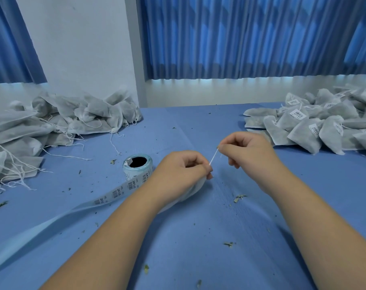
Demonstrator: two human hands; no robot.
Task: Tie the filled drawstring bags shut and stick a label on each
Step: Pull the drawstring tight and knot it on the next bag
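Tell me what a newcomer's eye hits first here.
At centre, the left hand grips a white bag while the right hand pinches its drawstring taut between them. Heaps of bags flank them: an unlabelled pile far left, a labelled pile far right. A label roll stands just left of the left hand.

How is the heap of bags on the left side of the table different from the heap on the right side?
The left heap carries no labels that I can see; the right heap shows white barcode labels on many bags. From the left heap long loose strings trail over the blue table; at the right heap the strings look short and drawn in. Both hold the same pale grey filled bags.
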